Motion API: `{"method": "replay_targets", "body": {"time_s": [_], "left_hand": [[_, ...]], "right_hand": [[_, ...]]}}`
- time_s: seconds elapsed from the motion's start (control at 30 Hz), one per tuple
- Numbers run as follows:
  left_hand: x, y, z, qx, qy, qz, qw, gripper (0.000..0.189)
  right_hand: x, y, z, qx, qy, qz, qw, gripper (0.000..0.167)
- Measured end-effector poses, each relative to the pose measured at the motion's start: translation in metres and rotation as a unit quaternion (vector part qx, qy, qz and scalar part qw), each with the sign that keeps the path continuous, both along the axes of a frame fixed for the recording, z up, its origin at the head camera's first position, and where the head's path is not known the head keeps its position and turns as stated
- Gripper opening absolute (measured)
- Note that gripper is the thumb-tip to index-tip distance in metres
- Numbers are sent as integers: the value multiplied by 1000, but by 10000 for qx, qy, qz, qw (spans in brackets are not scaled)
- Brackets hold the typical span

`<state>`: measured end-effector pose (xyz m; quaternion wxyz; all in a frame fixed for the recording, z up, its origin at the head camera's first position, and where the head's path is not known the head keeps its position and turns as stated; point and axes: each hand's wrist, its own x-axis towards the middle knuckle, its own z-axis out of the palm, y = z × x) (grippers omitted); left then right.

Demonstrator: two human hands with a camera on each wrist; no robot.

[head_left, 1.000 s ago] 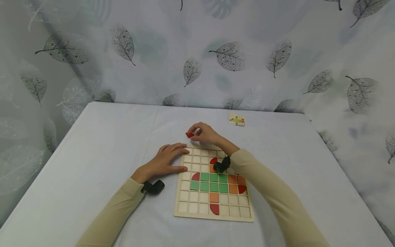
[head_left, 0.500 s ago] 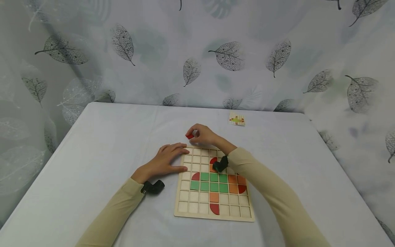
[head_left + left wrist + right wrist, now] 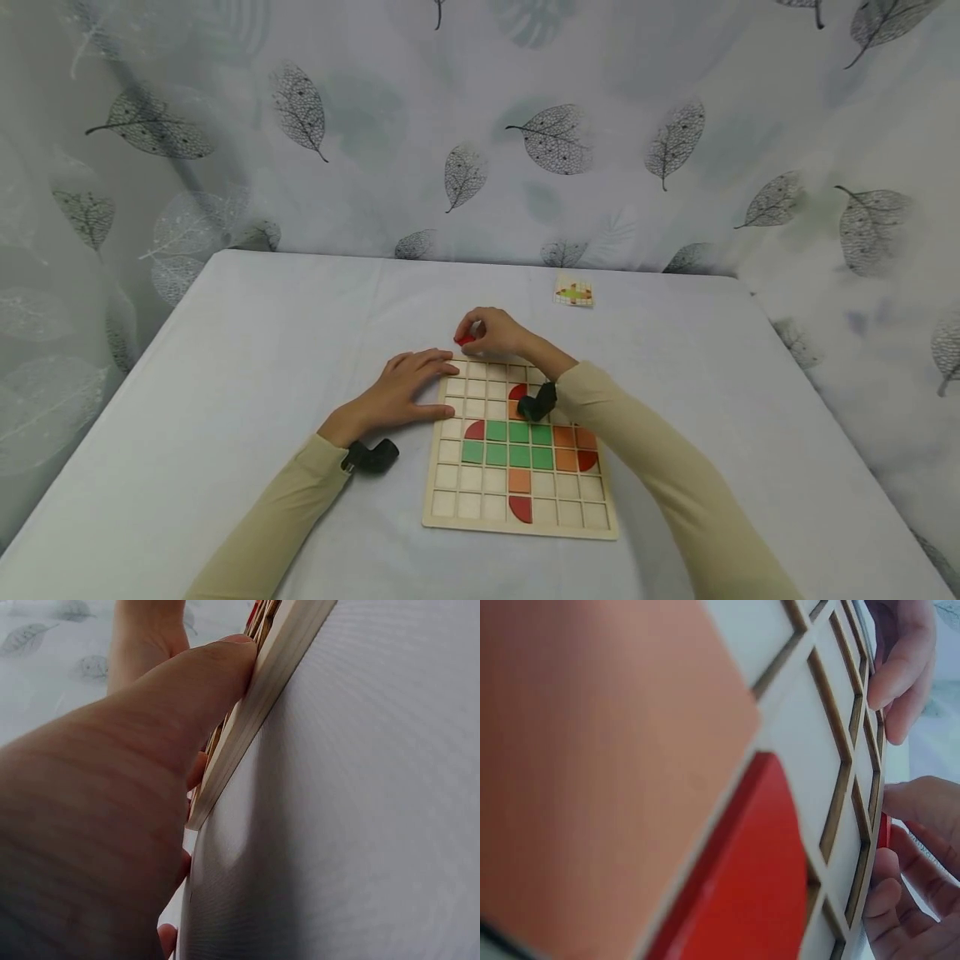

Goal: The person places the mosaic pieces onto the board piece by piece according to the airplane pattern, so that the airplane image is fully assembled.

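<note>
My right hand point(image 3: 495, 331) pinches a small red piece point(image 3: 465, 340) between thumb and fingers, just beyond the far edge of a wooden grid board point(image 3: 470, 505). In the right wrist view the piece point(image 3: 884, 830) shows partly between the fingertips, right beside the board's edge. The left hand point(image 3: 408, 387) lies with fingers spread along the board's left side, fingertips over the far left corner. Its thumb point(image 3: 217, 667) touches the board's rim in the left wrist view. Green squares point(image 3: 519, 432), orange squares point(image 3: 519, 480) and red quarter-round tiles point(image 3: 521, 509) sit in the grid.
A small pattern card point(image 3: 573, 291) lies near the table's back edge. White cloth covers the table point(image 3: 300, 333), and a leaf-print curtain point(image 3: 360, 125) hangs behind it. My right forearm point(image 3: 660, 450) crosses over the board's right side and hides some cells.
My right hand has come slightly nearer the board with the red piece, which is now more covered by the fingers. The left hand and the tiles on the board have stayed put.
</note>
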<state>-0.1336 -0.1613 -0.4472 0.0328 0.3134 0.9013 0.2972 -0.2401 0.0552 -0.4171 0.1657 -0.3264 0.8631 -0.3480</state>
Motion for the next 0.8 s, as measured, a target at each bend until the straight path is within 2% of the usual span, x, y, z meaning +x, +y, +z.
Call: {"method": "replay_targets", "body": {"time_s": [0.37,0.53,0.8], "left_hand": [[-1,0,-2,-110,-69,-8,9999,59],[-1,0,-2,-98,41,-12,9999,59],[-1,1,-2,-68,-17,28,10000,59]], "right_hand": [[4,7,1,-85,-225,55,9997,19],[5,10,3,-202,-341,31,9992,20],[9,13,1,-139,-350,89,9993,20]]}}
